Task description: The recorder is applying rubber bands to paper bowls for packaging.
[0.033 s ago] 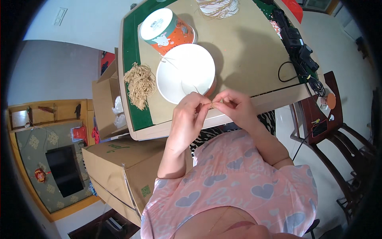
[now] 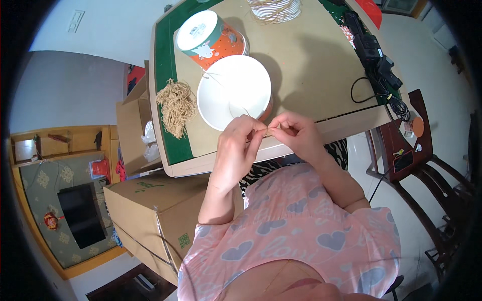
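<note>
My left hand (image 2: 236, 141) and my right hand (image 2: 297, 134) meet at the table's front edge, fingertips pinched close together. Between them shows a small bit of thin cord (image 2: 269, 131), mostly covered by the fingers. Just beyond the left hand stands a round white-lined paper bucket (image 2: 213, 103), its mouth facing up. A thin pale strand lies inside the bucket, and another piece crosses its far left rim. Left of the bucket lies a heap of tan cords (image 2: 176, 108).
An orange and green lidded bucket (image 2: 216, 42) stands behind the white-lined one. Farther back is a stack wound with cord (image 2: 274, 9). Black adapters and cables (image 2: 371, 52) line the table's right side. A large cardboard box (image 2: 155, 210) stands at the lower left, a dark wooden chair (image 2: 416, 145) at right.
</note>
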Available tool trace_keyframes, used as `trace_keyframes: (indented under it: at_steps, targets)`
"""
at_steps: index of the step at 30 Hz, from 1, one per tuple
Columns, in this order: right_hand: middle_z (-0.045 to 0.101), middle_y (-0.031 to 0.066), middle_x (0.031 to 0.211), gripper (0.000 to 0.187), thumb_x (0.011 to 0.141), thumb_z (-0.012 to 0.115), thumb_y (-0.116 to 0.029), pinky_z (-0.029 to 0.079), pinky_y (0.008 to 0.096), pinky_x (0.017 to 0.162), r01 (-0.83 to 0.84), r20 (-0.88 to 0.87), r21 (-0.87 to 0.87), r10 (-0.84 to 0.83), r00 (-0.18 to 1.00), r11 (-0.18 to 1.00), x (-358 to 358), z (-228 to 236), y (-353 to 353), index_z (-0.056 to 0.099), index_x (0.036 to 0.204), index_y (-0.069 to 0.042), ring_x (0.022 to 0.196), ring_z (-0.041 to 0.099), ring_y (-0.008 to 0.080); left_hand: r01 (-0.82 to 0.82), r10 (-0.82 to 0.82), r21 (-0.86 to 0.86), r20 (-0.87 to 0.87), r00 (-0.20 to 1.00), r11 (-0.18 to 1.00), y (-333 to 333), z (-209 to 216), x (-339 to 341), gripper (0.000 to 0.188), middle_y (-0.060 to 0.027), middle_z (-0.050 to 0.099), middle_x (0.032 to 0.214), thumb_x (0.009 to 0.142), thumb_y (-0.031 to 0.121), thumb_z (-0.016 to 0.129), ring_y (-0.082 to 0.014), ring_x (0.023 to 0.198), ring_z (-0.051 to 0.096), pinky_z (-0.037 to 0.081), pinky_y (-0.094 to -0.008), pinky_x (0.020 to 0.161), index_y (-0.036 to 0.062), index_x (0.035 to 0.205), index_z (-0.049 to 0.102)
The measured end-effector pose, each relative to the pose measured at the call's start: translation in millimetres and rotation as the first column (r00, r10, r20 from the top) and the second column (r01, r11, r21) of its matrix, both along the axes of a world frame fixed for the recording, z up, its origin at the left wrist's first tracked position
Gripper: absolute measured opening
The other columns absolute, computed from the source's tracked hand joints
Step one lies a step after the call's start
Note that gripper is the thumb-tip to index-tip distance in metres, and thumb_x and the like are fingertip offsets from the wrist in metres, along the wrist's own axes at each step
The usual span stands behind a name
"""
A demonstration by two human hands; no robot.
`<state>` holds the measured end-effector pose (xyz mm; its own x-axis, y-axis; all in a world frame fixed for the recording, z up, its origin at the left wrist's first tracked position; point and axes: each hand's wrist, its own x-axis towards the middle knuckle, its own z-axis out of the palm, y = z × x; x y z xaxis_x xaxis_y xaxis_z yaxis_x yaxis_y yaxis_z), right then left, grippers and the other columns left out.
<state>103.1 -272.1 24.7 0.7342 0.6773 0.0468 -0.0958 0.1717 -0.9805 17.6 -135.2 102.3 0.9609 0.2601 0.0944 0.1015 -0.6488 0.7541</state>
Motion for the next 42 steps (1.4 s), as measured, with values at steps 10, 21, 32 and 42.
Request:
trace_keyframes:
  at_steps: [10, 21, 32, 42]
  targets:
    - [0.060, 0.0033, 0.090, 0.006, 0.086, 0.059, -0.001, 0.048, 0.0215, 0.063, 0.104, -0.110, 0.016, -0.101, 0.989, 0.994, 8, -29, 24, 0.054, 0.087, -0.002, 0.080, 0.062, 0.0100, 0.019, -0.017, 0.043, -0.046, 0.999, 0.999, 27, -15, 30, 0.017, -0.0154, 0.066, 0.093, 0.083, 0.000, 0.060, -0.0308, 0.087, 0.062, 0.048, -0.0350, 0.077, 0.0002, 0.099, 0.067]
    - [0.061, 0.0055, 0.094, 0.004, 0.086, 0.058, 0.000, 0.048, 0.0215, 0.062, 0.090, -0.063, 0.052, -0.086, 0.994, 0.995, 10, -33, 27, 0.054, 0.086, 0.000, 0.081, 0.062, 0.0101, 0.037, -0.037, -0.010, -0.072, 0.997, 0.999, 30, -20, 33, 0.015, -0.0070, 0.066, 0.084, 0.087, 0.002, 0.060, -0.0104, 0.070, 0.054, 0.043, -0.0244, 0.062, -0.0007, 0.100, 0.068]
    - [0.061, 0.0038, 0.091, 0.004, 0.086, 0.060, -0.002, 0.047, 0.0208, 0.064, 0.086, -0.080, 0.025, -0.084, 0.993, 0.996, 12, -34, 26, 0.057, 0.089, -0.001, 0.077, 0.060, 0.0086, 0.006, -0.003, 0.011, -0.198, 0.980, 1.000, 28, -16, 36, 0.011, -0.0150, 0.066, 0.082, 0.085, 0.005, 0.061, -0.0243, 0.073, 0.063, 0.048, -0.0323, 0.067, -0.0012, 0.092, 0.066]
    - [0.055, 0.0025, 0.097, 0.013, 0.077, 0.069, -0.007, 0.042, 0.0239, 0.056, 0.210, 0.465, -0.093, -0.144, 0.873, 0.973, 33, 31, 21, 0.065, 0.089, -0.006, 0.059, 0.046, 0.0086, -0.060, 0.051, -0.135, -0.070, 0.996, 0.989, 31, -17, 32, 0.010, -0.0165, 0.062, 0.077, 0.090, 0.007, 0.055, -0.0267, 0.068, 0.061, 0.048, -0.0344, 0.065, -0.0016, 0.094, 0.058]
